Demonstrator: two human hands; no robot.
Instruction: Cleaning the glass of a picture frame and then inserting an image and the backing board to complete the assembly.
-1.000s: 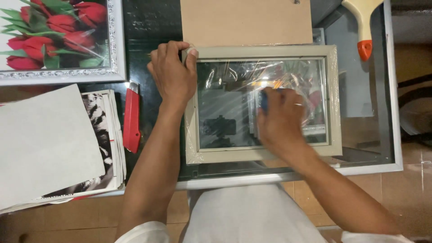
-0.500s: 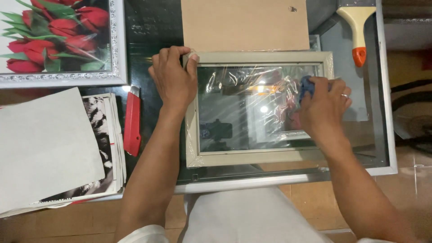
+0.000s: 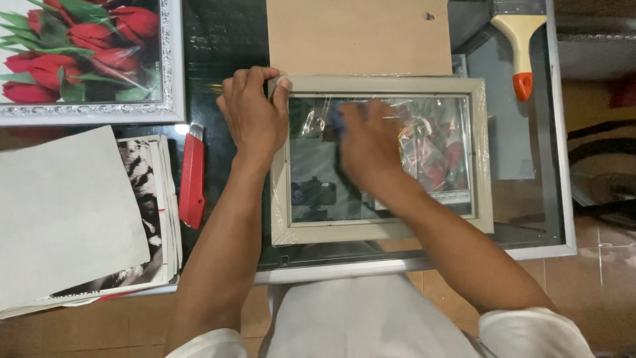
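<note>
Your left hand (image 3: pixel 255 113) clamped on the picture frame's (image 3: pixel 480 159) top-left corner, your right hand (image 3: pixel 368 142) blurred, curled on its glass (image 3: pixel 315 166), grip unclear, red box cutter (image 3: pixel 193 178) left.

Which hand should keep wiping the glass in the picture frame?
Probably the right hand: it already lies on the glass with something blue under it. The left hand grips the picture frame corner, steadying it.
</note>
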